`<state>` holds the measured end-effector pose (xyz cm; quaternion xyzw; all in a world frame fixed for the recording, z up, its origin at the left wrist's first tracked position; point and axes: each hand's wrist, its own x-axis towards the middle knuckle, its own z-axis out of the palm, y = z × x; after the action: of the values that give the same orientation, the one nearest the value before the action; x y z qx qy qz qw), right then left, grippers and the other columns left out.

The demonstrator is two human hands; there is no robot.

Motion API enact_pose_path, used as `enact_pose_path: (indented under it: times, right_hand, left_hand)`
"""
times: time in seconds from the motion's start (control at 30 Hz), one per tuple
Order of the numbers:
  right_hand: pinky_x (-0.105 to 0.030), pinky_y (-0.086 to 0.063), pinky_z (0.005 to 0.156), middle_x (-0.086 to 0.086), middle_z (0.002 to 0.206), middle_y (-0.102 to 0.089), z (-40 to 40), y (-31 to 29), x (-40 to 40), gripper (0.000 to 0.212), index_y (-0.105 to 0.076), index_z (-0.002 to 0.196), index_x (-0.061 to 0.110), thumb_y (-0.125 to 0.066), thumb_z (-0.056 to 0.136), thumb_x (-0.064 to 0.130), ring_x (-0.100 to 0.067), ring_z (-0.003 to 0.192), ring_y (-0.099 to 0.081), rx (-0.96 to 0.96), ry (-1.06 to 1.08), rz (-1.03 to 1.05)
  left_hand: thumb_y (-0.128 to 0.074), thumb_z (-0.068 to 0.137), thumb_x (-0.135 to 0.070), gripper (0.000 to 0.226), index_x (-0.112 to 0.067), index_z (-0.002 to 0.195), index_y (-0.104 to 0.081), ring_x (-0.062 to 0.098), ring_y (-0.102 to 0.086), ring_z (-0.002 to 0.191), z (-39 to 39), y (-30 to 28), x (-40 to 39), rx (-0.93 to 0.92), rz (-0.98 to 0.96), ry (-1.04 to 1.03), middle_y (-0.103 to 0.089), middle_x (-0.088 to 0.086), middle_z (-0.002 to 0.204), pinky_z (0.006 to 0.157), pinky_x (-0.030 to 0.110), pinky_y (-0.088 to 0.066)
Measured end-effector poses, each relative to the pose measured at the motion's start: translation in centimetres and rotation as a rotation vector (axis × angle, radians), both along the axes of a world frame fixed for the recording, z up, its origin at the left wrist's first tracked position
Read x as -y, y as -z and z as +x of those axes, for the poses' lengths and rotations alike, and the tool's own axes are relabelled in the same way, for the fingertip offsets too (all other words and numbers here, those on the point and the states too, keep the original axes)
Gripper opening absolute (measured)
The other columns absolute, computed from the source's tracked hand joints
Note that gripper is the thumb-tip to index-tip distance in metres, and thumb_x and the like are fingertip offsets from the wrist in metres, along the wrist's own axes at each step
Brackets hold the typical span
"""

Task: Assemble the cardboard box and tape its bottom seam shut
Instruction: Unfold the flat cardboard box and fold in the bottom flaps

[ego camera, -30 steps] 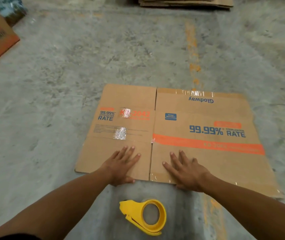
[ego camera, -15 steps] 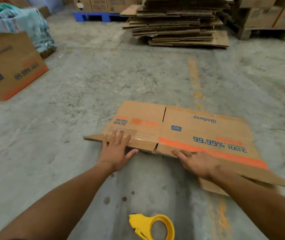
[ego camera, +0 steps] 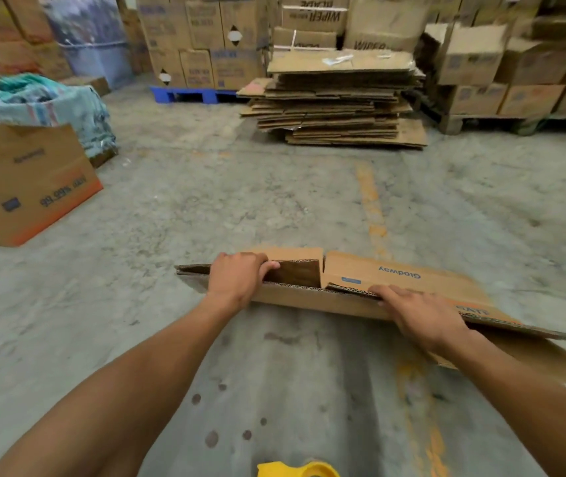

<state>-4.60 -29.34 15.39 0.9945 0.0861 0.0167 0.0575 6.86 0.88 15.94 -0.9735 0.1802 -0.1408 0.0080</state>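
Floor (ego camera: pixel 171 304): grey concrete with a worn yellow line running away from me.
Stacks: cartons piled along the far wall, a blue pallet (ego camera: pixel 192 94) under some of them.
Flat pile (ego camera: pixel 336 101): folded cartons heaped on the floor, well beyond my box.
Made-up box (ego camera: pixel 30 184): standing far to my left, orange band along its bottom edge.
Box (ego camera: pixel 395 280): still flattened, lying in front of me with its near edge raised off the floor and its two layers starting to part; "Glodway" reads upside down on top.
Left hand (ego camera: pixel 236 277): my fingers are curled over the upper layer's edge at the left panel, gripping it, fingertips inside the gap.
Right hand (ego camera: pixel 422 311): palm down on the top layer at the near edge, fingers spread flat, not closed around anything I can see.
Tape gun (ego camera: pixel 297 469): yellow, on the floor close below me, mostly cut off by the frame.
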Motion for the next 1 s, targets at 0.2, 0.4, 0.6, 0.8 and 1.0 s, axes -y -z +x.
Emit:
enact_pose_path:
  times: [0.2,0.4,0.6,0.8,1.0]
  right_hand:
    - [-0.043,-0.046,0.080,0.001,0.092,-0.073,-0.2,-0.6,2.5,0.024,-0.061,0.108,0.025,-0.046,0.091,0.032,-0.027,0.088,-0.069,0.392,0.003,0.098]
    - [-0.049,-0.020,0.103,0.006,0.122,-0.064,-0.9,-1.6,4.7,0.039,-0.063,0.117,0.031,-0.045,0.089,0.052,-0.021,0.124,-0.050,0.497,0.346,0.227]
    - [-0.052,-0.020,0.104,0.006,0.110,-0.068,1.1,-3.3,2.4,0.036,-0.068,0.110,0.030,-0.037,0.094,0.041,-0.021,0.110,-0.055,0.739,0.408,0.466]
    - [-0.060,-0.008,0.116,-0.003,0.128,-0.061,4.0,-6.8,0.0,0.021,-0.066,0.113,0.026,-0.056,0.096,0.030,-0.025,0.129,-0.043,0.836,0.442,0.609]
    - [-0.066,-0.001,0.111,-0.015,0.164,-0.003,2.9,-5.1,2.9,0.079,-0.020,0.153,0.028,-0.058,0.088,0.052,-0.039,0.148,-0.005,0.672,0.812,0.499]
  left_hand:
    - [-0.035,0.097,-0.059,0.049,-0.023,0.094,-0.068,0.035,-0.067,0.085,2.1,-4.6,1.4,0.103,-0.138,0.044,-0.073,0.007,0.091,0.062,0.035,-0.044]
    - [-0.040,0.097,-0.053,0.042,-0.025,0.088,-0.069,0.035,-0.064,0.081,3.1,-8.2,0.7,0.193,-0.448,0.033,-0.072,0.007,0.084,0.062,0.035,-0.041]
    - [-0.045,0.099,-0.042,0.031,-0.025,0.103,-0.070,0.022,-0.065,0.083,2.4,-9.6,-0.1,0.223,-0.564,0.070,-0.072,0.000,0.092,0.065,0.032,-0.048]
    - [-0.042,0.102,-0.034,0.044,-0.044,0.145,-0.037,0.022,-0.060,0.075,1.7,-10.7,-1.1,0.262,-0.349,0.148,-0.067,0.003,0.095,0.062,0.037,-0.053]
    - [-0.035,0.103,-0.036,0.049,-0.047,0.150,-0.024,0.021,-0.049,0.065,2.1,-13.7,-1.0,0.262,-0.212,0.131,-0.053,0.004,0.080,0.056,0.032,-0.038]
